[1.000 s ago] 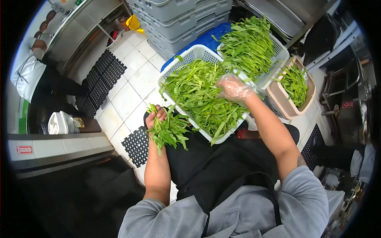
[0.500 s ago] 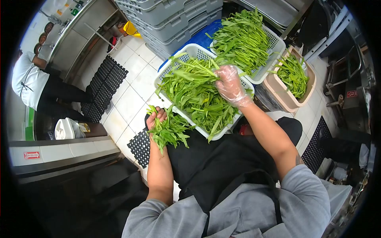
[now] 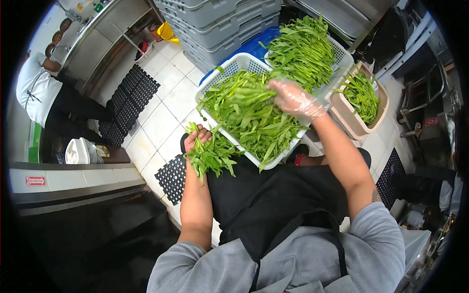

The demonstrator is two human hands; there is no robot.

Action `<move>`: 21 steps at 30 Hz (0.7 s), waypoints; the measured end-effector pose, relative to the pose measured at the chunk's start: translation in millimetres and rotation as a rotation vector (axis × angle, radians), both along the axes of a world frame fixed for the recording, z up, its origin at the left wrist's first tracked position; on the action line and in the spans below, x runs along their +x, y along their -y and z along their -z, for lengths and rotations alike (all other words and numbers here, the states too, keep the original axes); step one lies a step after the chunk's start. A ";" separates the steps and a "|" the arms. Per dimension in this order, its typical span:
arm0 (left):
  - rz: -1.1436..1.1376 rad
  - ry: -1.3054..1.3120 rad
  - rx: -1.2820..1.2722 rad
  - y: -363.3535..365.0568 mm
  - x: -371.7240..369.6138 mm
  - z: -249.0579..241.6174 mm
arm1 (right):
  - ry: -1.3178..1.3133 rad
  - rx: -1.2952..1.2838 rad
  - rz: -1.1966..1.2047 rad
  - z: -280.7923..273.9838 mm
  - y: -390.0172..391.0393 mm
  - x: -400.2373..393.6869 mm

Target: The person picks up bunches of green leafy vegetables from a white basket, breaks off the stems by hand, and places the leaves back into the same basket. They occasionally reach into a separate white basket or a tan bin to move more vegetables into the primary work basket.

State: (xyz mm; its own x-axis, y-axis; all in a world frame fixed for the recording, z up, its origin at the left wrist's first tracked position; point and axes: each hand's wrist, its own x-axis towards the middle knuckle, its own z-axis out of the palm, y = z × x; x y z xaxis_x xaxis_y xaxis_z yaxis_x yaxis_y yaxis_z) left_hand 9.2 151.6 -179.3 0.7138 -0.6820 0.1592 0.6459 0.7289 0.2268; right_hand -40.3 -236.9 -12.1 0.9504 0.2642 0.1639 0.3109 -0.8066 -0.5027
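My left hand, bare, is closed round a bunch of leafy greens that hangs left of the near white basket. Over that basket, my right hand wears a clear plastic glove. Its fingers are pinched on green stems, which look blurred by motion. Loose greens fill the near basket. Behind it, a second white basket holds greens laid with their stems side by side.
A beige bin with more greens stands at the right. Grey crates are stacked behind the baskets. At the far left a person in a white shirt bends at a steel counter. Black mats lie on the tiled floor.
My right hand has moved slightly to the right, and the stems at its fingers now hang lower over the near basket. My left hand still holds its bunch, a little further right.
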 end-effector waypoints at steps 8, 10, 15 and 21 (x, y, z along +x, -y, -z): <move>-0.002 0.019 -0.007 -6.7 0.5 1.5 | 0.555 -0.081 -0.009 -84.0 -3.6 7.8; -0.015 0.014 -0.016 -7.2 -2.4 -1.6 | 0.556 -0.111 -0.046 -77.9 -9.9 4.0; -0.137 -0.009 0.106 -16.3 -17.2 -15.1 | 0.275 -0.314 -0.075 16.7 -15.3 -48.1; -0.204 -0.092 0.387 -29.3 -68.3 -70.5 | 0.022 0.135 0.425 18.4 24.5 -76.7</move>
State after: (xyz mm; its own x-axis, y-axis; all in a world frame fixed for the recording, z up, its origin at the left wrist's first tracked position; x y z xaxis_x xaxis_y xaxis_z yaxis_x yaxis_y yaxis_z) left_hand -59.1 181.0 -108.8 0.8390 -0.5228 -0.1509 0.5282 0.7161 0.4563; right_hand -116.9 -261.4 -30.5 0.9659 -0.1744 0.1912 -0.0226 -0.7927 -0.6091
